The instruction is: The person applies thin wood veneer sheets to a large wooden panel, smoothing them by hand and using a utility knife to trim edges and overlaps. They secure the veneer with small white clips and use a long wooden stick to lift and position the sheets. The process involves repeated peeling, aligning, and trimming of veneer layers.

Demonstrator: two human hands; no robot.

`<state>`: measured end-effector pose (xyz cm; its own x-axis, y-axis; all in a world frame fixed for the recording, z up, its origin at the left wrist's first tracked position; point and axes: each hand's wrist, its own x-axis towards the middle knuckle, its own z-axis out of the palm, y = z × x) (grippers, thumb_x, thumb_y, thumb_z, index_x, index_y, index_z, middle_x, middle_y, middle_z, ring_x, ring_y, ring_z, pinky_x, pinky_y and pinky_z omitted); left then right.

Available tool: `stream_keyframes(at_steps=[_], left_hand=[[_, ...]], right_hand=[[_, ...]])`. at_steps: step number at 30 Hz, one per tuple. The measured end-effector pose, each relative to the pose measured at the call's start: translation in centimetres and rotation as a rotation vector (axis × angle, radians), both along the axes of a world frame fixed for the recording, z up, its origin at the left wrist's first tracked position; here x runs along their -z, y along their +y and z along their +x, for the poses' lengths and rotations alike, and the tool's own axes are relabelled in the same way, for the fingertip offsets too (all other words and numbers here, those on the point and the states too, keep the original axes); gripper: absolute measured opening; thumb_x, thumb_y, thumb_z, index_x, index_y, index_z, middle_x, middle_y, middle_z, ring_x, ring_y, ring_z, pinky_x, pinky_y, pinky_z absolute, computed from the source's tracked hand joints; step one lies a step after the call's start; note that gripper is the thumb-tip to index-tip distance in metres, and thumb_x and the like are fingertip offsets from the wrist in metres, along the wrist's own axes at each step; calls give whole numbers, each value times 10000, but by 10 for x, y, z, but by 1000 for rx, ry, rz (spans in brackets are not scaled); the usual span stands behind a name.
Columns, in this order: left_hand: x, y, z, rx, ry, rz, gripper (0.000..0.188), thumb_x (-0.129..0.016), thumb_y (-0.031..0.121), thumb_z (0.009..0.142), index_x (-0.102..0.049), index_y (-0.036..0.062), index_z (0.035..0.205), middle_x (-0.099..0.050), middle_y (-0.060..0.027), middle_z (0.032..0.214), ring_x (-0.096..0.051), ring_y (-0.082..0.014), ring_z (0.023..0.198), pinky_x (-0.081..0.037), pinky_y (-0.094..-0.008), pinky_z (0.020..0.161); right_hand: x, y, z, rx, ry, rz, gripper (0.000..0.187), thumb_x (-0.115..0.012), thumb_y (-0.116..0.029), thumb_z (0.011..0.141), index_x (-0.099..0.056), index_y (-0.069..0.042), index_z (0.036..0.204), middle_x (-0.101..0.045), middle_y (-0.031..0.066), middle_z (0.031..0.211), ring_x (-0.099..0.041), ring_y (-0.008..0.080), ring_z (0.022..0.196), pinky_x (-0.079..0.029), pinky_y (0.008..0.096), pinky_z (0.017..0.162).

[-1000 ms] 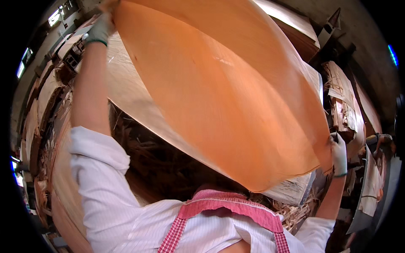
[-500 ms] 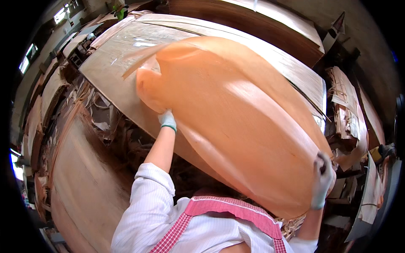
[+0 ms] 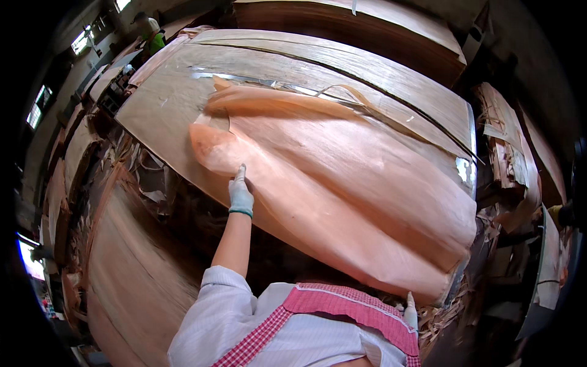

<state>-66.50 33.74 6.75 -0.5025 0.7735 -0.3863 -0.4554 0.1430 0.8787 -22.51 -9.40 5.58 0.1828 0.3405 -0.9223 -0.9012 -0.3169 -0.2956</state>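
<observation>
A large, thin orange-pink veneer sheet lies rippled across a long stack topped with paler wood. Its left end curls up, with a torn notch, and its far edge is folded. My left hand, in a white glove with a green cuff, is closed on the sheet's near edge toward the left, one digit on top and the other fingers hidden. At the near right corner, my gloved right hand grips the same edge with one digit up; the apron hides part of it.
Another wood stack stands at lower left, with torn veneer scraps beside it. A tall sheet stack runs along the far side. More bundled sheets stand at right. Far left, another person is visible.
The veneer sheet has come down from a raised, billowing shape onto the stack, baring more of the far side. My right hand has moved from the right end toward me and left.
</observation>
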Motion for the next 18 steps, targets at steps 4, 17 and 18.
stream_keyframes(at_steps=[4, 17, 18], left_hand=[[2, 4, -32, 57, -25, 78, 303, -723, 293, 818, -562, 56, 914, -580, -25, 844, -543, -121, 715, -459, -275, 589], [-39, -6, -55, 243, 242, 403, 419, -524, 222, 943, -486, -9, 1290, -535, -39, 1180, -512, -153, 1050, -427, -301, 941], [-28, 7, -81, 306, 336, 414, 412, -521, 236, 945, -499, 2, 1284, -542, -25, 1152, -513, -142, 1031, -430, -297, 925]], right_hand=[[19, 1, 11, 146, -94, 19, 294, -614, -443, 887, -549, -157, 877, -441, -28, 646, -325, 50, 411, -249, 180, 362], [46, -17, 6, 299, -365, 115, 172, -625, -278, 897, -561, -167, 1010, -428, -37, 690, -362, 70, 510, -287, 210, 385], [51, -21, 11, 259, -347, 104, 174, -626, -270, 894, -562, -162, 1015, -449, -30, 713, -362, 76, 521, -301, 220, 398]])
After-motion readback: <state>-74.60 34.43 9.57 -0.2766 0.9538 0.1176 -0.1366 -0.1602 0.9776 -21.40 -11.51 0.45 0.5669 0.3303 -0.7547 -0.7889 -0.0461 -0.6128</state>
